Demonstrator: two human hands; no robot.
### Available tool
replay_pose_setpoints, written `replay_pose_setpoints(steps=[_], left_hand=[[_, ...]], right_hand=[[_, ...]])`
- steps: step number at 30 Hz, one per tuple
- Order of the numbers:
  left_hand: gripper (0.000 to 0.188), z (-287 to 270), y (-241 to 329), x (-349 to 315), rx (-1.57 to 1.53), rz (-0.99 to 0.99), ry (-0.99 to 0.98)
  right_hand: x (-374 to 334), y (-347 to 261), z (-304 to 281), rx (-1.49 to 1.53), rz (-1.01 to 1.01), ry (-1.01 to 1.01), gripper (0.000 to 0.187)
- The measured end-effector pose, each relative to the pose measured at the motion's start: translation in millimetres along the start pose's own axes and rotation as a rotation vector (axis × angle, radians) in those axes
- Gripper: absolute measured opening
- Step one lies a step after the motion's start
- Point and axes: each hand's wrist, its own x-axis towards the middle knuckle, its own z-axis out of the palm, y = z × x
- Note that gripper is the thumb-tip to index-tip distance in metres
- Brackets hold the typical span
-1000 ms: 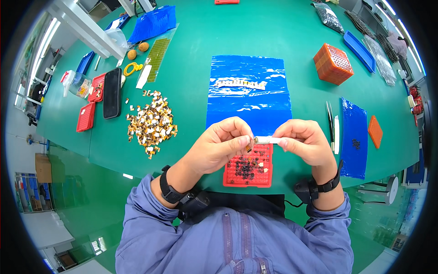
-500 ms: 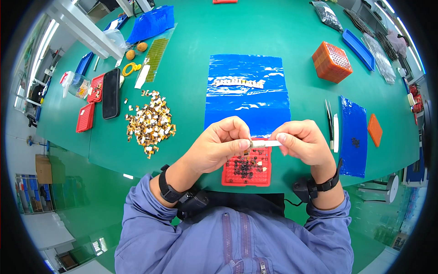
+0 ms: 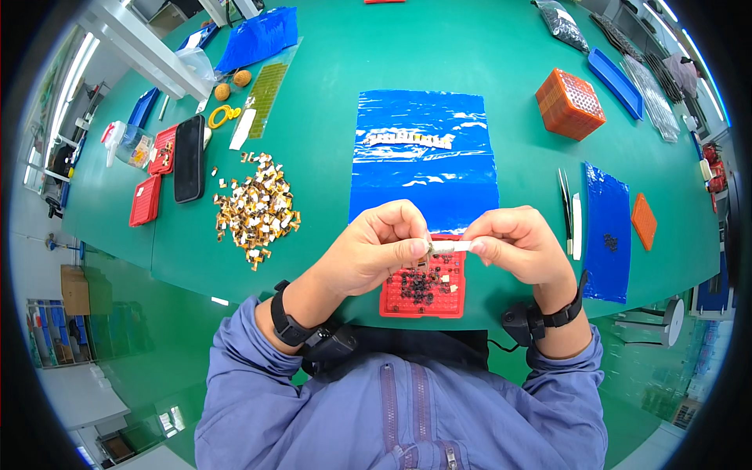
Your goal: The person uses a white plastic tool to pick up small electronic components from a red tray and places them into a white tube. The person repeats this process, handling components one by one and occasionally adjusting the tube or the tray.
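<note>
Over a red perforated tray (image 3: 393,307), my left hand (image 3: 382,244) pinches a small brownish part (image 3: 427,252) between thumb and index finger; most of it is hidden by the fingertips. My right hand (image 3: 513,244) is closed in a pinch on the end of a slim white stick (image 3: 450,246). The stick's other end meets the small part at my left fingertips. Many tiny black pieces (image 3: 417,287) and a few pale ones lie in the tray below. Beyond the hands, a blue sheet (image 3: 423,188) carries a row of small white-and-gold parts (image 3: 411,141).
At left lies a heap of small gold-and-white parts (image 3: 258,210), beside a black phone (image 3: 189,160) and red trays (image 3: 145,201). On the right are tweezers (image 3: 565,207), a white strip (image 3: 576,227), a blue sheet with black bits (image 3: 605,270) and an orange tray stack (image 3: 568,110).
My right fingertips have shifted slightly left along the white stick, so less of it shows between the hands. The left hand keeps its pinch in nearly the same place.
</note>
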Motion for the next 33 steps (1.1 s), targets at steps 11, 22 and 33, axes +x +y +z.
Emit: replay_pose_setpoints(steps=[11,22,33], left_hand=[[0.007,-1,1,0,-0.02,0.016,-0.005],[0.011,-3,-1,0,0.041,-0.033,0.007],[0.013,-4,-3,1,0.067,-0.019,0.011]], right_hand=[[1,-9,6,0.158,0.207,0.014,0.01],[0,6,-4,0.083,0.083,-0.063,0.011],[-1,1,-5,0.124,0.057,-0.081,0.012]])
